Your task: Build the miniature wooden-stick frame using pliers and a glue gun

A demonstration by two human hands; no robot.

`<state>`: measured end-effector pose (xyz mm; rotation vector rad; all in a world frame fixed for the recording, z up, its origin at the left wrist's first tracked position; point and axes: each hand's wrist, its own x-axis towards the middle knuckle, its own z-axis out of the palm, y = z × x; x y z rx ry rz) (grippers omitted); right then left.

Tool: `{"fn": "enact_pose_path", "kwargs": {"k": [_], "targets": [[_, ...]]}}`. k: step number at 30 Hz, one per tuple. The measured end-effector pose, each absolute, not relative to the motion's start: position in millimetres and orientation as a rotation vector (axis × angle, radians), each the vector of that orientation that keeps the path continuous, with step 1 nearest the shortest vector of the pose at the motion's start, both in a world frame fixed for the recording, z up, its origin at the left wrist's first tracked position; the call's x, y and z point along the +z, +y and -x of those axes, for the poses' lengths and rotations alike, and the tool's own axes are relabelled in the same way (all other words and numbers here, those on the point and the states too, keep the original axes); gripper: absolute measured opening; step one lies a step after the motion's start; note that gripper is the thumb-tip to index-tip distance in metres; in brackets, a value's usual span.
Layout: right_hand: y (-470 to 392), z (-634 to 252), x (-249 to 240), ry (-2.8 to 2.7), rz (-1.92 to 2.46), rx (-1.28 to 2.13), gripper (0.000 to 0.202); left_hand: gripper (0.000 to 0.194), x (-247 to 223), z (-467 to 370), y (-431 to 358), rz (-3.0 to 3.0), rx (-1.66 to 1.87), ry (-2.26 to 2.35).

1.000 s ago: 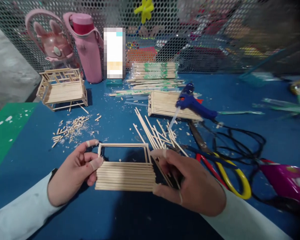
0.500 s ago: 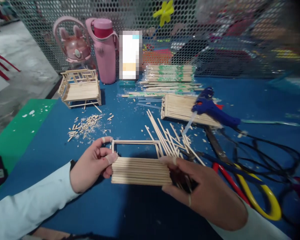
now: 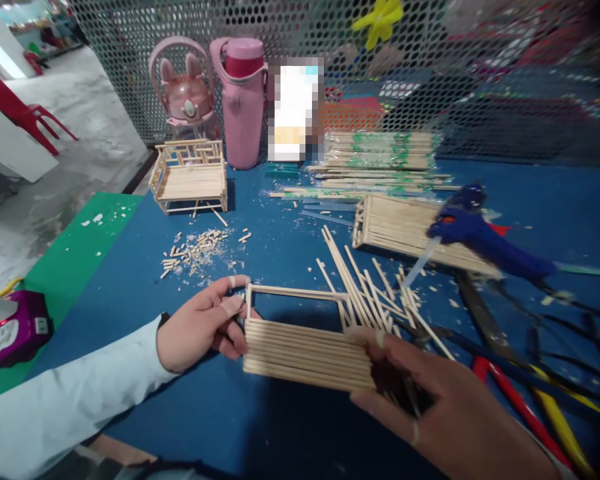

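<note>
A small wooden stick frame (image 3: pixel 305 357), its lower part covered by a panel of parallel sticks and its upper part an open rectangle, is held above the blue table. My left hand (image 3: pixel 205 327) pinches its left side near the upper left corner. My right hand (image 3: pixel 430 393) grips the panel's right edge between thumb and fingers; a dark metal tool, partly hidden, shows beneath that palm. Loose sticks (image 3: pixel 353 277) lie just behind the frame. A finished-looking miniature bench (image 3: pixel 193 180) stands at the back left.
Behind the frame, a blue glue gun (image 3: pixel 490 233) rests over a slatted stick piece (image 3: pixel 400 223). Red and yellow handles (image 3: pixel 525 407) and black cables lie at right. Stick offcuts (image 3: pixel 197 250), a pink bottle (image 3: pixel 243 107), packed sticks (image 3: pixel 380 150) and a purple device (image 3: pixel 17 330) are around.
The view has shifted left, so most things appear farther right. The stick frame now tilts down to the right, and my left thumb has moved up off the panel's corner onto the side strut.
</note>
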<state>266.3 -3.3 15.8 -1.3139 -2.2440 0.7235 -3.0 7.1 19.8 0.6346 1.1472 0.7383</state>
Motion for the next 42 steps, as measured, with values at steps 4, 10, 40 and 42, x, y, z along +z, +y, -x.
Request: {"fn": "enact_pose_path", "kwargs": {"k": [4, 10, 40, 42], "targets": [[-4, -266, 14, -2.271, 1.294, 0.684, 0.037, 0.07, 23, 6, 10, -0.726, 0.679, 1.112], [-5, -268, 13, -2.288, 1.304, 0.662, 0.039, 0.064, 21, 4, 6, -0.722, 0.712, 1.115], [-8, -258, 21, -2.207, 1.332, 0.802, 0.037, 0.033, 11, -36, -30, -2.838, 0.608, 1.102], [-9, -259, 19, -2.204, 1.308, 0.796, 0.038, 0.033, 3, -36, -30, -2.905, 0.597, 1.077]]}}
